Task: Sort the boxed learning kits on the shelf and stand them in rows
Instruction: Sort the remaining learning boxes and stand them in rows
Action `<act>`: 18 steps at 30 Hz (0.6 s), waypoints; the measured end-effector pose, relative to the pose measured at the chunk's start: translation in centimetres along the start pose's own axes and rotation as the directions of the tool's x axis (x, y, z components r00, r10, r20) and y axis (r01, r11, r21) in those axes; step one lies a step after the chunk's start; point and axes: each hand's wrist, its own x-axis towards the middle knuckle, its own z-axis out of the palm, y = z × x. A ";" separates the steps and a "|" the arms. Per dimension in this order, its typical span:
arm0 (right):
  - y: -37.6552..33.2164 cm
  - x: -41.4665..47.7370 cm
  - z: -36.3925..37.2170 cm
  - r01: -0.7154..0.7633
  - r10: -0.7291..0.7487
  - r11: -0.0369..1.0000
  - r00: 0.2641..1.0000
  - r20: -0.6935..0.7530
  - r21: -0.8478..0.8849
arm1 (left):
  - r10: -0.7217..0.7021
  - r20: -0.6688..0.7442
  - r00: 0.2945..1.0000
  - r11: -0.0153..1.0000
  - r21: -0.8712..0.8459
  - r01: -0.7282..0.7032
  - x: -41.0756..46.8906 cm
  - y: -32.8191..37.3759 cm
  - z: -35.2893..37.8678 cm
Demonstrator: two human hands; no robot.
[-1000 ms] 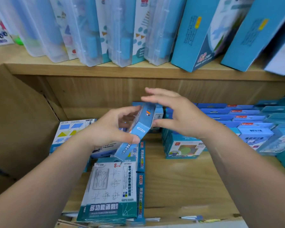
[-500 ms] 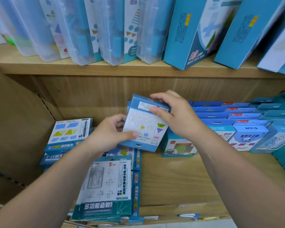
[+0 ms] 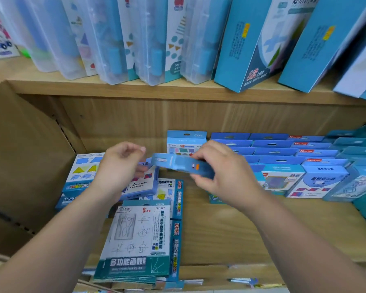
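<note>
My right hand (image 3: 224, 176) is shut on a small blue kit box (image 3: 178, 163), held level and edge-on above the lower shelf board (image 3: 220, 229). My left hand (image 3: 118, 166) hovers just left of the box's end, fingers loosely curled and apart, holding nothing. Under it lie flat kits: a white-faced one (image 3: 144, 185), one with coloured triangles (image 3: 82, 172), and a teal function-ruler kit (image 3: 140, 240) at the front. Blue kits stand in rows (image 3: 273, 153) to the right. A single kit (image 3: 186, 142) stands behind the held box.
A brown cardboard carton (image 3: 23, 166) stands at the left of the lower shelf. The upper shelf (image 3: 135, 89) carries leaning clear plastic cases (image 3: 106, 39) and tall blue boxes (image 3: 251, 43). Bare wood shows between the flat pile and the standing rows.
The box was turned from face-up to edge-on and level, and it moved right. My left hand let go of it; only my right hand holds it now.
</note>
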 end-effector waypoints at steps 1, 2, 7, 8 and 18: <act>-0.4 -0.1 0.8 0.048 -0.049 0.998 0.998 -0.025 -0.042 | -0.071 0.035 0.997 0.997 -0.029 0.072 -0.2 0.1 -0.2; -0.7 -0.2 1.4 0.100 -0.103 0.993 0.994 -0.047 -0.064 | -0.140 0.087 0.986 0.988 -0.059 0.145 -0.5 0.3 -0.3; -1.4 -1.1 4.0 0.232 -0.238 0.968 0.970 -0.050 -0.098 | -0.223 0.228 0.948 0.938 -0.216 0.272 -1.4 0.0 0.1; -1.3 -1.3 4.3 0.228 -0.231 0.970 0.972 -0.029 -0.088 | -0.222 0.222 0.949 0.934 -0.232 0.272 -1.4 -0.2 0.2; 1.3 1.3 0.7 -0.315 0.318 0.945 0.948 -0.029 0.083 | 0.047 0.291 0.956 0.986 -0.164 0.002 -2.2 0.4 0.2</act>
